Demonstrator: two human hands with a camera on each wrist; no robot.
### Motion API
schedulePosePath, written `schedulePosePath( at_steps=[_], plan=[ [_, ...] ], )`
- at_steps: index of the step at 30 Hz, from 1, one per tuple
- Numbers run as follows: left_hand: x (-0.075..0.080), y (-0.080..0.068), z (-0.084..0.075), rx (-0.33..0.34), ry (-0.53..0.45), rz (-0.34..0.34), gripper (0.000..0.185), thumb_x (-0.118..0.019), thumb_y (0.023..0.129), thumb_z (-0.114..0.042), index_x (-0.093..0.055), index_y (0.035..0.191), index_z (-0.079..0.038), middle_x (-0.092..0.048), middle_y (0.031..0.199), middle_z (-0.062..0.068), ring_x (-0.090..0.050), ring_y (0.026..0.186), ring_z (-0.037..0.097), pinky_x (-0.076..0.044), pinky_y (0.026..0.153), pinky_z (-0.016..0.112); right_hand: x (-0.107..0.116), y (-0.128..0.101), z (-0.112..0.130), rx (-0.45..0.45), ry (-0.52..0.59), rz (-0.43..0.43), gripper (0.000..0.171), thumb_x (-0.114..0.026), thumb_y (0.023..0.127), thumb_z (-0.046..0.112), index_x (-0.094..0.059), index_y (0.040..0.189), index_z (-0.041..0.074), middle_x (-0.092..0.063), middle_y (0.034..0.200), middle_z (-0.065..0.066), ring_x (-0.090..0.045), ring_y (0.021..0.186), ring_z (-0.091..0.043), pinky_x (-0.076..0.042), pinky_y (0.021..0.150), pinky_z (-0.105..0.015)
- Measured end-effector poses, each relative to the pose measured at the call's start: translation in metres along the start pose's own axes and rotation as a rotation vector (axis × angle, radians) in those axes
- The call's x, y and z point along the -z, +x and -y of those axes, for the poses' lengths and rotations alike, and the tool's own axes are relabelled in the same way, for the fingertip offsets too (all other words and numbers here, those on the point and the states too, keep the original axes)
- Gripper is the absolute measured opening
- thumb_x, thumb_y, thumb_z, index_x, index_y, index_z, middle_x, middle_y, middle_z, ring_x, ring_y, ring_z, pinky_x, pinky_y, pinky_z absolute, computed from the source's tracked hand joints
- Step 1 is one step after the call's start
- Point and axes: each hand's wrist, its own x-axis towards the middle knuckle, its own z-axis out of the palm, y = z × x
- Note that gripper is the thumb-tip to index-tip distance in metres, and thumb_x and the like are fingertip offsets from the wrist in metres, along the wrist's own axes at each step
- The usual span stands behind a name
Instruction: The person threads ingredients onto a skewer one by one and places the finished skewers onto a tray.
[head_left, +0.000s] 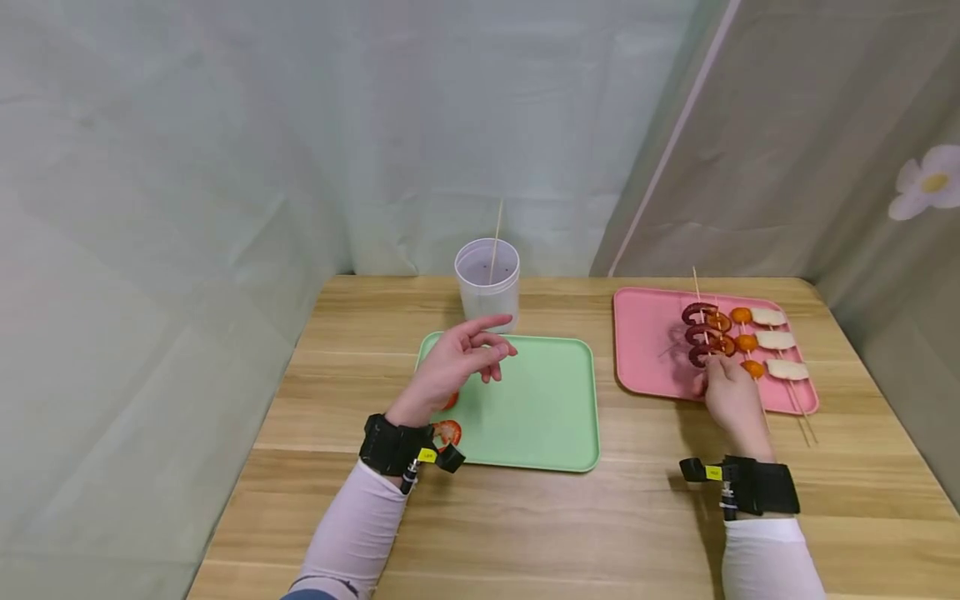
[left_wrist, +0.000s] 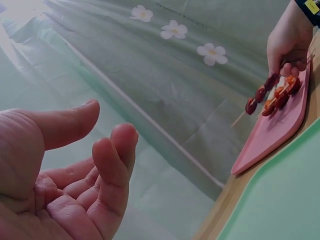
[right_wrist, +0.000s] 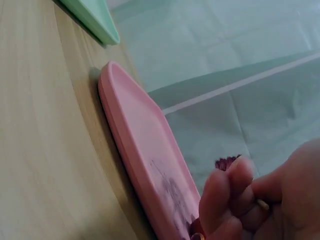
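Note:
My right hand (head_left: 731,396) pinches the near end of a wooden skewer threaded with dark red curled pieces (head_left: 697,310). It holds this skewer over the pink tray (head_left: 641,342), and the left wrist view shows the pieces (left_wrist: 260,93) above the tray's surface. Beside it on the tray lie a skewer with orange-brown round slices (head_left: 718,322) and others with orange balls and white pieces (head_left: 775,340). Over the left part of the green tray (head_left: 540,408), my left hand (head_left: 461,358) hovers with loosely bent fingers and nothing in them. Red tomato-like slices (head_left: 448,432) lie below, partly hidden by that hand and wrist.
Behind the green tray stands a white cup (head_left: 491,304) with a thin wooden stick (head_left: 498,223) leaning in it. Both trays rest on a wooden table (head_left: 600,533). Pale curtains (head_left: 480,125) hang along the table's back and sides.

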Motion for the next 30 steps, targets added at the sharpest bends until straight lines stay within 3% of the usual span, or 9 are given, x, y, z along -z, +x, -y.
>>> schedulePosePath(
  at_steps=[6,11,17,21,25,30],
  plan=[
    [0.002,-0.001,0.000,0.006,0.017,-0.002,0.050,-0.069,0.105,-0.010,-0.056,0.153,-0.010,-0.075,0.114,0.016,-0.068,0.073,0.019,-0.055,0.068,0.025,0.001,-0.004,0.005,-0.053,0.005,0.039,0.059,-0.019,0.118,0.034,-0.064,0.105,-0.002,-0.069,0.085,-0.012,-0.055,0.084,-0.030,-0.039,0.075,-0.037],
    [0.003,0.000,-0.001,-0.007,0.031,0.008,0.050,-0.069,0.105,-0.012,-0.056,0.154,-0.009,-0.074,0.117,0.023,-0.068,0.074,0.020,-0.055,0.068,0.026,0.006,-0.009,0.008,-0.059,0.011,0.068,0.058,-0.019,0.117,0.033,-0.063,0.111,-0.005,-0.070,0.080,-0.008,-0.059,0.087,-0.030,-0.040,0.077,-0.037],
    [0.003,0.000,-0.002,-0.008,0.022,0.020,0.050,-0.069,0.105,-0.011,-0.056,0.154,-0.009,-0.074,0.116,0.021,-0.068,0.074,0.020,-0.056,0.069,0.026,0.015,-0.016,0.010,-0.033,-0.096,0.097,0.059,-0.018,0.117,0.029,-0.065,0.111,-0.005,-0.073,0.078,-0.006,-0.065,0.098,-0.038,-0.042,0.083,-0.042],
    [0.003,0.001,-0.002,-0.007,0.023,0.025,0.049,-0.068,0.106,-0.010,-0.056,0.153,-0.009,-0.073,0.117,0.025,-0.068,0.074,0.020,-0.055,0.069,0.026,0.022,-0.015,0.010,-0.063,-0.123,0.176,0.060,-0.017,0.116,0.028,-0.066,0.109,-0.005,-0.075,0.087,-0.011,-0.062,0.108,-0.043,-0.043,0.088,-0.049],
    [0.004,0.000,-0.001,-0.011,0.018,0.034,0.048,-0.067,0.106,-0.010,-0.057,0.153,-0.009,-0.071,0.118,0.030,-0.067,0.074,0.020,-0.055,0.068,0.026,0.022,-0.010,0.007,-0.083,-0.151,0.247,0.062,-0.019,0.117,0.029,-0.070,0.105,-0.005,-0.074,0.093,-0.016,-0.062,0.104,-0.042,-0.045,0.090,-0.056],
    [0.005,-0.001,0.001,-0.017,0.014,0.026,0.047,-0.066,0.107,-0.010,-0.057,0.152,-0.009,-0.072,0.116,0.026,-0.068,0.074,0.020,-0.055,0.068,0.026,0.018,-0.007,0.003,-0.056,-0.219,0.259,0.060,-0.030,0.117,0.032,-0.074,0.103,-0.007,-0.074,0.082,-0.011,-0.068,0.093,-0.038,-0.048,0.082,-0.050]
  ],
)
